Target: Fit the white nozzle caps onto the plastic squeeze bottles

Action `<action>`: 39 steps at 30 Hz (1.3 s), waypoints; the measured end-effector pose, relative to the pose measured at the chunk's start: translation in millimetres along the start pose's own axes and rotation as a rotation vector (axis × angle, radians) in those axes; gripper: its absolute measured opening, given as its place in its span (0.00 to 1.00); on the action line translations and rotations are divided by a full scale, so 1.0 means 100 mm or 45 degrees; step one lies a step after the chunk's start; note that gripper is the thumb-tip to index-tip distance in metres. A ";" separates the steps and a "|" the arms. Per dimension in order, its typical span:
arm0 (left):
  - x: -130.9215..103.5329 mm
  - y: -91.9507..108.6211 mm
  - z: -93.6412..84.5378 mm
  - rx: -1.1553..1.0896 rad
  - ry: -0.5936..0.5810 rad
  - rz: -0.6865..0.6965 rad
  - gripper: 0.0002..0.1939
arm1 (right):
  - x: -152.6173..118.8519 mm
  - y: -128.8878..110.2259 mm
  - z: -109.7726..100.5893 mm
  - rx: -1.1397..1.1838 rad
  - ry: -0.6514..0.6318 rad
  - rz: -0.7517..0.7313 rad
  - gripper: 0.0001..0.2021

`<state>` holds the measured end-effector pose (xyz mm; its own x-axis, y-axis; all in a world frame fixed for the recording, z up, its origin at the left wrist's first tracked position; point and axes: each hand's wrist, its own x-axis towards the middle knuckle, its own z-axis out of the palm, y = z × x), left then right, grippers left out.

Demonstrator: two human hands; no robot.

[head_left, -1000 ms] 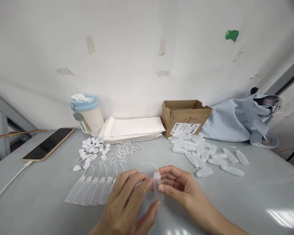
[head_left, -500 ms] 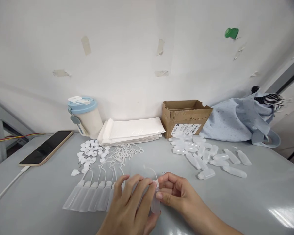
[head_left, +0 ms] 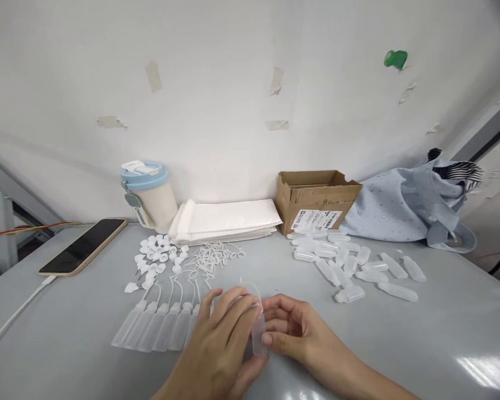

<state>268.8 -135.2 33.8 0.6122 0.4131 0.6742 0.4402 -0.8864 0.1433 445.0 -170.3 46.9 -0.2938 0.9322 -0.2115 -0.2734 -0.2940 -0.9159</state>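
Small bottle (head_left: 259, 335), approx. upright, btwn the two hands, well fwd of the worktop (head_left: 433, 339) far edge and roughly midway btwn L and R edges; whether its base touches the top, can't tell. Thin string (head_left: 253, 289) rises from the neck and curls L above the fingertips. L hand (head_left: 216, 341): fingers bent, slightly spread; index tip at the neck, L side; thumb at the base; bottle partly within the thumb–index gap, but firm grip or light touch, can't tell. R hand (head_left: 302, 333): half curled; thumb on bottle's R side, lower half; index tip by the neck; other fingers folded in; bottle pinched at its R side. Just beyond L hand, toward L edge: row of bottles (head_left: 166, 330), w/ strings. Behind these, nearer far edge: caps (head_left: 152, 253) and string heap (head_left: 212, 256). Toward far R corner: loose bottles (head_left: 350, 269), before a box (head_left: 320, 195). Phone (head_left: 83, 245) near far L corner.
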 end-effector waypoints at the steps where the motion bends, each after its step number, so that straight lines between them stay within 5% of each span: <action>1: -0.01 -0.03 -0.01 -0.055 -0.009 -0.026 0.13 | 0.00 0.01 0.00 -0.003 -0.025 0.001 0.19; 5: -0.05 -0.20 -0.14 -0.149 -0.163 -0.164 0.16 | -0.01 0.05 -0.02 -0.046 -0.014 -0.007 0.20; 9: -0.04 -0.36 -0.30 -0.040 -0.479 -0.255 0.20 | -0.01 0.03 -0.10 -0.114 0.089 -0.051 0.18; 15: -0.03 -0.37 -0.36 -0.004 -0.717 -0.313 0.18 | -0.01 -0.10 -0.15 -0.171 0.193 -0.077 0.15; 39: 0.07 -0.32 -0.43 -0.024 -0.979 -0.480 0.17 | -0.05 -0.22 -0.18 -0.261 0.302 -0.116 0.09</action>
<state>230.7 -113.1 64.9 0.7053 0.7020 -0.0991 0.6973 -0.6616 0.2756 468.7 -165.1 62.1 -0.0482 0.9830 -0.1772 -0.0914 -0.1810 -0.9792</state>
